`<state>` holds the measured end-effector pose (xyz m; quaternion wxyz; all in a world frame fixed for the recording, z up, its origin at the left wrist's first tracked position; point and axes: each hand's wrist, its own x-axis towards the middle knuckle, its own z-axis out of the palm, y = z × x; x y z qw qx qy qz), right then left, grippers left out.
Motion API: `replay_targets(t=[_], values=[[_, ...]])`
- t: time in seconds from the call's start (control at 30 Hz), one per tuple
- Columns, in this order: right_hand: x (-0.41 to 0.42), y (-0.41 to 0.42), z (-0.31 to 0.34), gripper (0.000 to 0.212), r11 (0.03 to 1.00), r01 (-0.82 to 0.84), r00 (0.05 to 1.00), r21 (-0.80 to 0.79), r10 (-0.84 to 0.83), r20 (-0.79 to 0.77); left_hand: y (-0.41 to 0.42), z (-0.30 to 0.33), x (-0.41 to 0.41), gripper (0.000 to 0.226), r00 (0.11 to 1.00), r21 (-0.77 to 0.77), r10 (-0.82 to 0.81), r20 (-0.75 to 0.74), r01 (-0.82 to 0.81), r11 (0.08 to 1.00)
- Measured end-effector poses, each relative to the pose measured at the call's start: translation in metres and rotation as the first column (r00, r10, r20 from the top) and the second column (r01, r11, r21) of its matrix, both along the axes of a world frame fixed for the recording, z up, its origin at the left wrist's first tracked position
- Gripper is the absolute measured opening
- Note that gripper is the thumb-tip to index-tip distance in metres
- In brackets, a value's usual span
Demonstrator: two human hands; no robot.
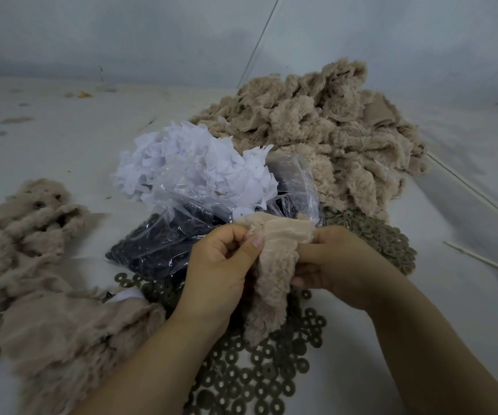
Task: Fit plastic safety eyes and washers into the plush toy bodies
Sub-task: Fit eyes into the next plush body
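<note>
Holding: both hands pinch plush (274, 265), left hand (221, 265), right hand (340, 265)
Axis: plush hangs downward between them
Washers (256, 381): below, nearer than eyes bag (158, 247)

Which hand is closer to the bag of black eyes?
The left hand. It sits right beside the clear bag of black eyes, nearly touching its edge. The right hand is on the far side of the plush piece that both hands hold.

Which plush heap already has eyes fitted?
The smaller heap left of the hands: dark eyes show near its top. The big pile behind the bags shows none.
</note>
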<state>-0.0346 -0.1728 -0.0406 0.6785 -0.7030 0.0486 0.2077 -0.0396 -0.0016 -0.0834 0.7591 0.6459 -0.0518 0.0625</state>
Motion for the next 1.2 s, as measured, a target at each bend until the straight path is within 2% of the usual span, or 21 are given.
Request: replay_targets(t=[0.07, 0.23, 0.5, 0.63, 0.83, 0.93, 1.2], values=[[0.002, 0.009, -0.007, 0.010, 0.992, 0.015, 0.999, 0.126, -0.019, 0.027, -0.001, 0.001, 0.000, 0.019, 1.000, -0.015, -0.009, -0.010, 0.009, 1.000], [0.003, 0.012, -0.019, 0.023, 0.955, 0.069, 0.986, 0.290, -0.110, 0.127, -0.001, 0.001, 0.000, 0.017, 1.000, -0.005, -0.003, -0.010, 0.003, 1.000], [-0.002, 0.020, -0.025, 0.026, 0.976, 0.098, 0.913, 0.195, -0.166, 0.371, -0.002, 0.001, 0.000, 0.014, 1.000, -0.003, -0.001, -0.020, 0.001, 1.000], [-0.003, 0.022, -0.026, 0.023, 0.976, 0.153, 0.875, 0.157, -0.207, 0.438, -0.003, 0.000, 0.000, 0.017, 0.999, 0.002, 0.010, -0.030, -0.010, 1.000], [-0.004, 0.022, -0.026, 0.025, 0.964, 0.152, 0.869, 0.218, -0.235, 0.435, -0.003, 0.000, -0.001, 0.017, 1.000, 0.008, -0.001, -0.012, 0.001, 1.000], [-0.003, 0.022, -0.029, 0.025, 0.965, 0.182, 0.856, 0.187, -0.249, 0.453, -0.004, 0.001, -0.002, 0.018, 1.000, 0.029, 0.008, 0.007, -0.009, 1.000], [-0.003, 0.024, -0.037, 0.027, 0.966, 0.156, 0.853, 0.207, -0.237, 0.465, -0.005, 0.000, -0.001, 0.016, 0.989, 0.175, 0.119, 0.085, -0.132, 0.976]])
